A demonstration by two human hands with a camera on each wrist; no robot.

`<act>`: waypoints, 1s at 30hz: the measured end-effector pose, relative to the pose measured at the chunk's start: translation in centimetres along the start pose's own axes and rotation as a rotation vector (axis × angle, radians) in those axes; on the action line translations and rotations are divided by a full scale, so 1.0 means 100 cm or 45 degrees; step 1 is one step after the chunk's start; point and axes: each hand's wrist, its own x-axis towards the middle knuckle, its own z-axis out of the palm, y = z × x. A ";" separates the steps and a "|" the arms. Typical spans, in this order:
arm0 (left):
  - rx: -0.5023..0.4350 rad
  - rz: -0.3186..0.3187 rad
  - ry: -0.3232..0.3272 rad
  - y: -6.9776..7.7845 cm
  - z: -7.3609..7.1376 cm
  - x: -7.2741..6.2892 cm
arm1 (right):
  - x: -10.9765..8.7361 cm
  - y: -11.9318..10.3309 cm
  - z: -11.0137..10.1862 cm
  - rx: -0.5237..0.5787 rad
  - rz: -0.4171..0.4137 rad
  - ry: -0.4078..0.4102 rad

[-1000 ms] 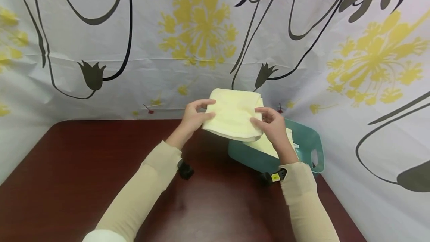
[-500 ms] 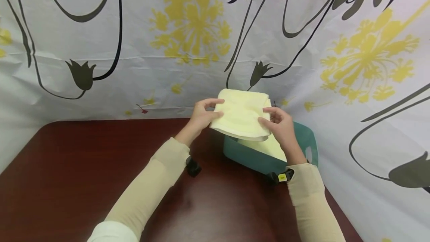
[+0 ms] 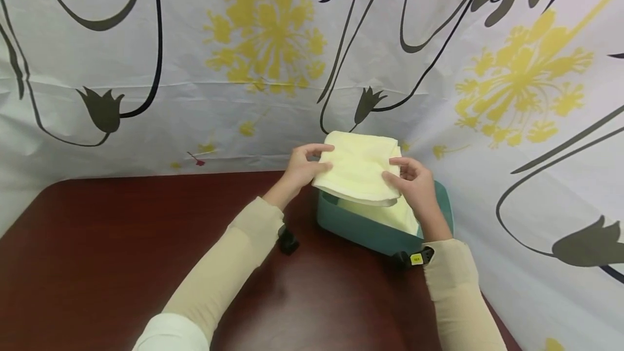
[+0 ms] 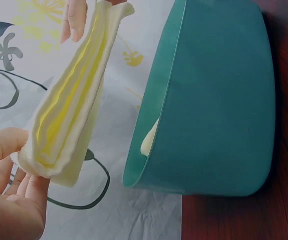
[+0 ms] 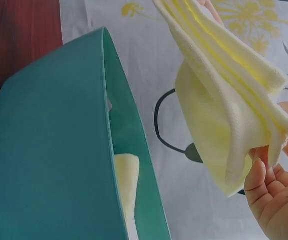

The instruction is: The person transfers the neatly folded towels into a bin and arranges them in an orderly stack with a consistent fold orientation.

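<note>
A pale yellow folded towel (image 3: 361,164) is held up in the air between both hands, in front of the teal basket (image 3: 361,232). My left hand (image 3: 302,169) pinches its left edge, thumb in front. At the right edge my right hand (image 3: 414,180) pinches it the same way. Both wrist views show the towel's stacked folds edge-on, the left hand (image 4: 13,180) and the right hand (image 5: 279,185) gripping opposite ends. Inside the basket lies more pale yellow cloth (image 3: 390,215), partly hidden behind the raised towel.
The basket stands at the back right of the dark red-brown table (image 3: 146,242), close to a white hanging cloth (image 3: 185,58) printed with flowers. Black wrist cameras (image 3: 287,240) are strapped below the sleeves.
The head view has turned, so the backdrop and basket slide left while the hands and towel shift right in the frame. Both hands keep their hold, and the towel now overlaps the basket's left part.
</note>
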 end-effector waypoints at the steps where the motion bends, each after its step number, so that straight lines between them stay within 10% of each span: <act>1: 0.000 -0.002 -0.003 0.000 0.001 0.001 | 0.000 0.001 -0.001 -0.007 0.005 0.005; 30: 0.095 -0.059 -0.198 -0.013 0.034 0.033 | 0.005 0.024 -0.029 -0.166 0.156 -0.008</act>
